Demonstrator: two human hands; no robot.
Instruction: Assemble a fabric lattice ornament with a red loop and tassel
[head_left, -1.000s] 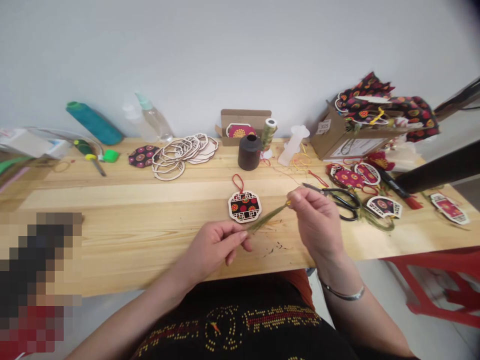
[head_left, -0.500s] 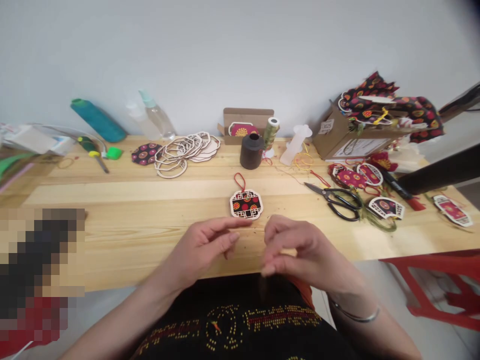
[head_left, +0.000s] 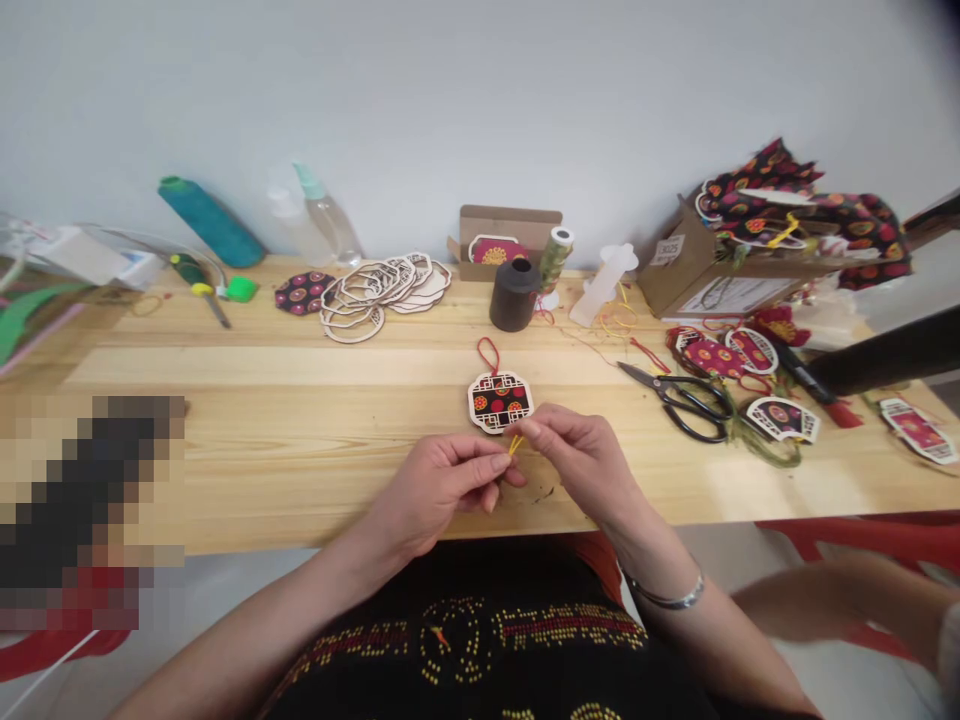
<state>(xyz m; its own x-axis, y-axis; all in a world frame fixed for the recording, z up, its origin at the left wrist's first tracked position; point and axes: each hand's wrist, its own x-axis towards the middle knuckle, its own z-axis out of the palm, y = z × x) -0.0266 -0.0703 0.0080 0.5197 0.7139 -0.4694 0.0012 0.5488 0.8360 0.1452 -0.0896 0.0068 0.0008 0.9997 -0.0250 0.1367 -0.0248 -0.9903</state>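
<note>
Through the head camera I see my left hand pinching a yellow cord, my right hand at its upper end. Just beyond, a framed fabric ornament lies on the tabletop; black scissors lie rightward, and a dark spool stands behind.

Left hand closed in a pinch, right hand just beside it, likewise pinched, forearms angled outward behind

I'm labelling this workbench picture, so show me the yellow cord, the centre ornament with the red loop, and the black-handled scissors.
Yellow cord (head_left: pixel 514 445): head view, on its exposed strands.
Centre ornament (head_left: pixel 500 402): head view, on its patterned middle.
Black-handled scissors (head_left: pixel 660 385): head view, near the pivot.
</note>
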